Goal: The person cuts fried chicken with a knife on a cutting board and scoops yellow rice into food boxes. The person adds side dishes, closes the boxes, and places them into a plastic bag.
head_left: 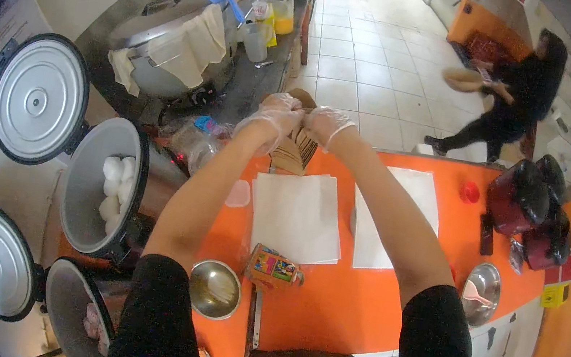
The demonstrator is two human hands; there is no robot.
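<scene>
Clear-gloved, the left hand [278, 114] and right hand [329, 125] are side by side at the orange table's [332, 316] far edge, fingers curled; I cannot tell what they grip. The brown paper stack [290, 156] lies just to their near side, long axis roughly near-to-far, neither hand clearly closer.

Clock from view centre. Free pass: bare orange counter [332, 313] at 5. Blocked: printed carton [275, 268] at 6, steel bowl [205, 275] 7, open cooker [87, 202] 9, cloth-draped pot [149, 72] 10, left hand [278, 113], right hand [328, 124] and brown stack [289, 158] 12–1, dark-red containers [514, 200] 3.
</scene>
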